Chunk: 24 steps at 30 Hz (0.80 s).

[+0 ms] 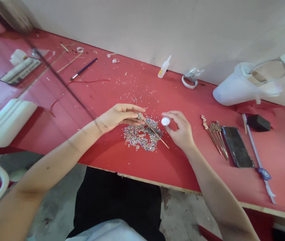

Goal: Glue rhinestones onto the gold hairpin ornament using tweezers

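My left hand (124, 115) pinches the ornamented end of a thin metal hairpin (156, 133), whose bare stem slants down to the right. Under it a scattered pile of small multicoloured sparkling chips (142, 140) lies on the red table. To the right of the pile, my right hand (180, 129) is closed round a small white bottle (165, 121), its round end facing me. A gap separates the bottle from the hairpin.
Several decorated hairpins (216, 137) and a black phone (237, 146) lie at the right. Farther back are a glue bottle (164, 68), a tape ring (189, 82) and a white container (240, 85). A brush (84, 69) lies back left on the table (132, 164).
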Each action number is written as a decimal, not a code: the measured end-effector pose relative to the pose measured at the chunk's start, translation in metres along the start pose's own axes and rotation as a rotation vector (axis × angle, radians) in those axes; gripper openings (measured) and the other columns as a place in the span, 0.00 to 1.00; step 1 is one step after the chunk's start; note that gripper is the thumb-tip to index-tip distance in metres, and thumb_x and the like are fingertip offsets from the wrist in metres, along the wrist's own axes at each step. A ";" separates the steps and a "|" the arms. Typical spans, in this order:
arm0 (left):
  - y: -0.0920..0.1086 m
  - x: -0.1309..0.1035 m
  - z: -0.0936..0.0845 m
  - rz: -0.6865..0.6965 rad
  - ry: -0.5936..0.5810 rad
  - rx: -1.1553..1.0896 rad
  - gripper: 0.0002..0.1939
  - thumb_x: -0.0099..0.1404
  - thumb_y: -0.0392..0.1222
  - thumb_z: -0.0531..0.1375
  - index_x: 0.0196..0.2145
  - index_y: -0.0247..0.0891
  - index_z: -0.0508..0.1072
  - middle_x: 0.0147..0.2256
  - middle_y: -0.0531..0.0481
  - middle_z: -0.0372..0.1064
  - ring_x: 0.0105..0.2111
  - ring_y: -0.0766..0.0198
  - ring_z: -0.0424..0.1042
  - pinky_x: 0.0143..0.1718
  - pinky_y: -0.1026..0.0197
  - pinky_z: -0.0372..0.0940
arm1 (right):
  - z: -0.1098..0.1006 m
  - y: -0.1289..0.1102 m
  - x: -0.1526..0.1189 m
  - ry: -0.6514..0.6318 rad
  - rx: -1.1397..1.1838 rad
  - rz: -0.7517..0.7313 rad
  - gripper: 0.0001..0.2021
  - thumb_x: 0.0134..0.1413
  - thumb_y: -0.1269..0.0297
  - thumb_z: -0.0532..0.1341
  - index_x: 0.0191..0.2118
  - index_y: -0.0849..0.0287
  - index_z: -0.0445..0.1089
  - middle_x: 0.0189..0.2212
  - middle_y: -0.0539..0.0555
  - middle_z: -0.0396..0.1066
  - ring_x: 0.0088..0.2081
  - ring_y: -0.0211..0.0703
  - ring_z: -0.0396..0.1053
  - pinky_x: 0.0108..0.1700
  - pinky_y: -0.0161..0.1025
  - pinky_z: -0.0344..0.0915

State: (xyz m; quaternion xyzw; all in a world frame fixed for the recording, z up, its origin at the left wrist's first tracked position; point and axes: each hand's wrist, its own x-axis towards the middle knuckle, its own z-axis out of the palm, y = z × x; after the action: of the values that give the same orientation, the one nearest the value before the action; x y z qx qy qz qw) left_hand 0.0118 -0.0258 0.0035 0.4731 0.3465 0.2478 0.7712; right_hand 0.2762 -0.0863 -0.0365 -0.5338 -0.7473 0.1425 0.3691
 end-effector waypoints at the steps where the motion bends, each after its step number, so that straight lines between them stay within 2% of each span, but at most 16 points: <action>1: -0.001 0.000 0.000 0.000 -0.012 0.002 0.13 0.65 0.30 0.56 0.47 0.31 0.73 0.36 0.44 0.79 0.38 0.62 0.79 0.47 0.59 0.72 | 0.001 0.002 0.000 0.049 0.053 0.058 0.15 0.54 0.70 0.61 0.48 0.52 0.70 0.45 0.55 0.70 0.51 0.49 0.69 0.55 0.51 0.66; 5: -0.001 0.000 0.002 -0.021 -0.075 0.020 0.12 0.65 0.30 0.57 0.46 0.31 0.73 0.37 0.43 0.79 0.39 0.61 0.79 0.45 0.59 0.73 | 0.010 0.013 -0.001 0.126 0.286 0.226 0.19 0.54 0.61 0.64 0.51 0.53 0.65 0.47 0.54 0.71 0.50 0.46 0.71 0.57 0.51 0.66; 8: -0.001 0.000 0.003 -0.050 -0.080 0.033 0.13 0.65 0.30 0.57 0.47 0.31 0.73 0.37 0.43 0.79 0.39 0.60 0.79 0.45 0.59 0.73 | 0.011 0.015 0.000 0.154 0.316 0.240 0.23 0.53 0.59 0.65 0.55 0.51 0.62 0.49 0.55 0.71 0.50 0.46 0.71 0.56 0.50 0.68; 11: -0.001 0.001 0.002 -0.049 -0.079 0.027 0.13 0.64 0.30 0.58 0.46 0.30 0.74 0.36 0.43 0.79 0.38 0.60 0.79 0.45 0.59 0.73 | 0.006 0.010 -0.001 0.346 0.184 0.132 0.23 0.56 0.58 0.62 0.57 0.50 0.60 0.52 0.57 0.66 0.50 0.46 0.70 0.53 0.51 0.69; 13: -0.002 0.001 0.000 -0.037 -0.092 0.015 0.12 0.64 0.30 0.59 0.46 0.31 0.74 0.36 0.44 0.79 0.39 0.61 0.79 0.46 0.59 0.73 | -0.001 0.004 -0.004 0.519 0.028 0.021 0.18 0.58 0.61 0.60 0.54 0.49 0.64 0.50 0.57 0.65 0.48 0.47 0.70 0.51 0.52 0.70; 16: -0.004 0.002 -0.003 -0.019 -0.124 0.010 0.12 0.64 0.32 0.60 0.46 0.31 0.74 0.38 0.43 0.79 0.39 0.61 0.79 0.46 0.60 0.73 | -0.008 -0.008 -0.009 0.549 -0.122 -0.178 0.15 0.57 0.68 0.60 0.50 0.49 0.67 0.41 0.55 0.69 0.44 0.48 0.70 0.45 0.51 0.71; 17: -0.005 0.002 -0.004 -0.015 -0.130 0.011 0.13 0.64 0.32 0.60 0.47 0.32 0.74 0.38 0.43 0.78 0.40 0.61 0.79 0.46 0.60 0.73 | -0.008 -0.012 -0.011 0.500 -0.145 -0.230 0.15 0.57 0.69 0.60 0.50 0.50 0.68 0.39 0.55 0.69 0.42 0.48 0.70 0.44 0.50 0.70; 18: -0.005 0.002 -0.004 -0.013 -0.132 0.011 0.13 0.65 0.32 0.60 0.47 0.32 0.74 0.39 0.43 0.78 0.40 0.61 0.79 0.46 0.60 0.73 | -0.008 -0.016 -0.011 0.389 -0.158 -0.256 0.14 0.57 0.71 0.59 0.49 0.50 0.68 0.38 0.55 0.70 0.41 0.47 0.70 0.44 0.49 0.70; 21: -0.007 0.003 -0.005 -0.015 -0.126 0.008 0.13 0.65 0.32 0.60 0.47 0.33 0.74 0.39 0.42 0.78 0.40 0.60 0.79 0.47 0.58 0.72 | -0.003 -0.023 -0.008 -0.091 -0.175 -0.316 0.11 0.60 0.70 0.57 0.47 0.52 0.70 0.38 0.56 0.72 0.40 0.46 0.71 0.43 0.46 0.70; 23: -0.008 0.003 -0.005 -0.019 -0.126 0.006 0.13 0.65 0.32 0.60 0.47 0.33 0.74 0.40 0.42 0.78 0.41 0.60 0.78 0.48 0.57 0.72 | 0.001 -0.023 -0.006 -0.243 -0.195 -0.324 0.09 0.61 0.68 0.57 0.44 0.54 0.71 0.36 0.55 0.72 0.38 0.45 0.70 0.40 0.44 0.70; 24: -0.008 0.003 -0.005 -0.020 -0.128 0.004 0.13 0.65 0.33 0.59 0.47 0.33 0.74 0.40 0.42 0.78 0.41 0.59 0.78 0.48 0.57 0.72 | 0.003 -0.022 -0.005 -0.268 -0.211 -0.313 0.08 0.61 0.66 0.57 0.44 0.55 0.71 0.36 0.56 0.72 0.38 0.45 0.70 0.40 0.44 0.70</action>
State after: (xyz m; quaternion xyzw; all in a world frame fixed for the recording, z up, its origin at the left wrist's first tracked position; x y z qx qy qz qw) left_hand 0.0103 -0.0240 -0.0061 0.4861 0.3017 0.2086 0.7932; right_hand 0.2593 -0.0987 -0.0270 -0.4234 -0.8741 0.0744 0.2264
